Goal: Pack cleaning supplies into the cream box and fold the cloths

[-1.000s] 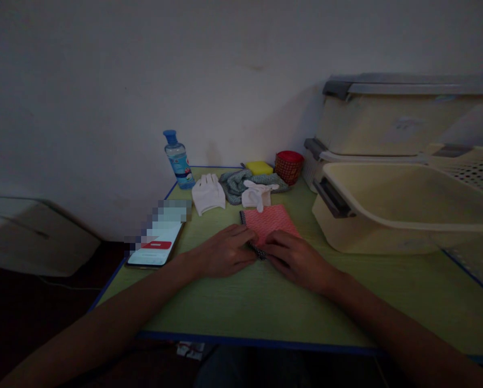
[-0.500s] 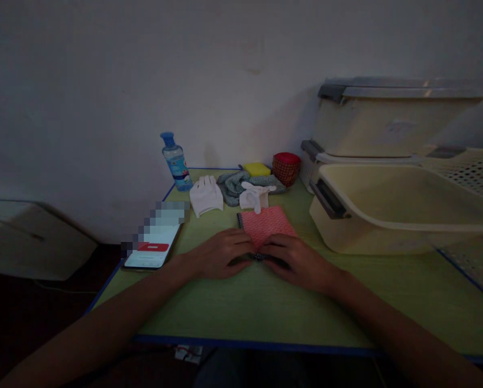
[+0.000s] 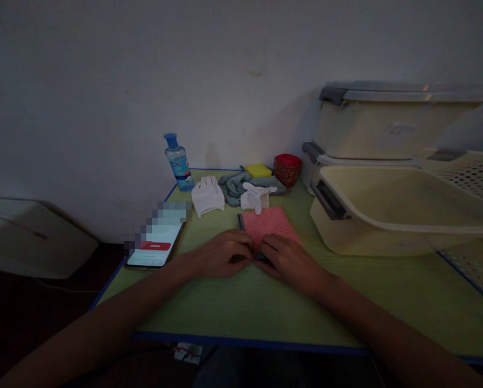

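Observation:
A folded red-pink cloth (image 3: 270,222) with a dark checked edging lies flat on the green table, near its middle. My left hand (image 3: 229,252) is at the cloth's near left corner, thumb and fingers pinched together on the edge. Close beside it, my right hand (image 3: 284,258) rests over the near edge with curled fingers closed on the cloth. The fingertips of the two hands almost meet and hide part of that edge. Just beyond the cloth lies a bunched white glove (image 3: 255,198), and another white glove (image 3: 208,196) is spread flat to its left.
Behind the gloves are a grey cloth (image 3: 236,186), a yellow sponge (image 3: 258,171) and a red woven basket (image 3: 287,171). A blue bottle (image 3: 180,168) and a phone (image 3: 154,253) stand and lie at left. An open cream bin (image 3: 370,240) and stacked lidded boxes (image 3: 386,126) occupy the right.
My right hand has shifted slightly left along the near edge, and its thumb and fingers have drawn closer together. My left fingers have also closed more tightly at the corner.

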### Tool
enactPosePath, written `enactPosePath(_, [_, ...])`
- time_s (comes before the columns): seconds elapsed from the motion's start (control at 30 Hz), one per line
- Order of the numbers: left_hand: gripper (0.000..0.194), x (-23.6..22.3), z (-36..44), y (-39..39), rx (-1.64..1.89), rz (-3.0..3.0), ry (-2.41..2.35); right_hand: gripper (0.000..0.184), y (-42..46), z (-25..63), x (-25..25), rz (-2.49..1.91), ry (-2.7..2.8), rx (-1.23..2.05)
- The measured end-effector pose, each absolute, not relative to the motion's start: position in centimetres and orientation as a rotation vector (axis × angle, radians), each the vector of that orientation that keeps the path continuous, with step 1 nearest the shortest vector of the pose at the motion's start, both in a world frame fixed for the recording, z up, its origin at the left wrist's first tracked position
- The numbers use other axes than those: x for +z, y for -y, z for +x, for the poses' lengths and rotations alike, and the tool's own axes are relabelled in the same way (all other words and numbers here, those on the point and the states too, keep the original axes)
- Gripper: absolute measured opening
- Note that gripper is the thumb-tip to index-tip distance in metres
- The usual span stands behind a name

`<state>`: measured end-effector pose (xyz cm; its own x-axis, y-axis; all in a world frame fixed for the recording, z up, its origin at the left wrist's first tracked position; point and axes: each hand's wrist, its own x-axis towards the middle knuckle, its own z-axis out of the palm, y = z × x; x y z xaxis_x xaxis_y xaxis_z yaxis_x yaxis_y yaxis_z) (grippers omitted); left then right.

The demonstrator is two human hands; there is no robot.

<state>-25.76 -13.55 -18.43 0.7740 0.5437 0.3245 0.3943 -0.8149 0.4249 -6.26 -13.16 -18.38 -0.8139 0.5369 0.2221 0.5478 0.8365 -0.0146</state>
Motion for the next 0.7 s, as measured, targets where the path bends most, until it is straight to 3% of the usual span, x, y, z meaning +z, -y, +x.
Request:
enactPosePath(0.17, [0.011, -18.9, -25.8, 13.2, 0.701, 2.674, -0.845, 0.011, 13.0, -6.3, -18.9, -0.770, 2.828, -0.212])
enactPosePath(0.3, [0.019, -19.3, -26.2, 12.7, 0.726, 2.802, -0.970, 0.012, 12.5, -5.9, -18.6, -0.805, 2.735, 0.038])
enactPosePath(0.47, [0.015, -19.6, -26.5, 12.1, 0.694, 2.957, -1.019, 0.007, 12.6, -5.8, -17.9, -0.870, 2.659, 0.217])
enactPosePath(0.63, [0.016, -19.4, -26.2, 12.2, 0.682, 2.996, -1.000, 0.021, 13.1, -6.4, -18.1, -0.941, 2.699, 0.114])
enactPosePath(0.7, [0.016, -19.4, -26.0, 12.3, 0.680, 2.988, -1.001, 0.017, 13.2, -6.6, -18.2, -0.972, 2.708, 0.049])
